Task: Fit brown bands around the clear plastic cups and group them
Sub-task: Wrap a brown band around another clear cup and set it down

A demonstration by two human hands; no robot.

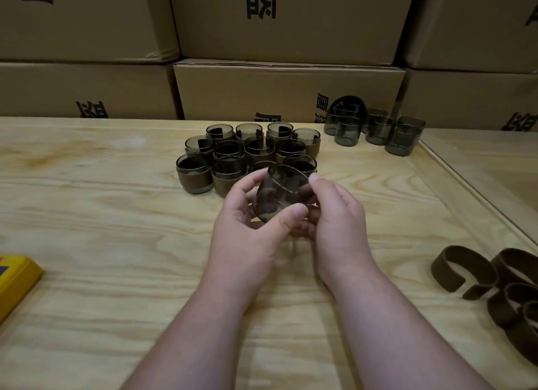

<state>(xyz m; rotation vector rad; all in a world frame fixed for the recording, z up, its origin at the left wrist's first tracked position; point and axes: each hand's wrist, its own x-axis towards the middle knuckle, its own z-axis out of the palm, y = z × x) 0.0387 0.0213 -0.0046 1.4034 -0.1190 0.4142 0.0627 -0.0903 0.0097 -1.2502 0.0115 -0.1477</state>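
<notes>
Both hands are wrapped around one smoky clear cup, held tilted above the wooden table, just in front of the cluster of banded cups. The left hand curls fingers and thumb around its lower side; the right hand pinches near the rim. A brown band seems partly on it, though I can't tell how far.

The risk, I'd say: the cup hangs so close to that cluster that a slip or a hard tug on the band could knock the front ones over. A band seated crooked might also spring off.

Right of the cluster and further back stand the unbanded cups, seemingly empty. Loose brown bands lie well to the right, nearer the person. Cardboard boxes are stacked behind.
</notes>
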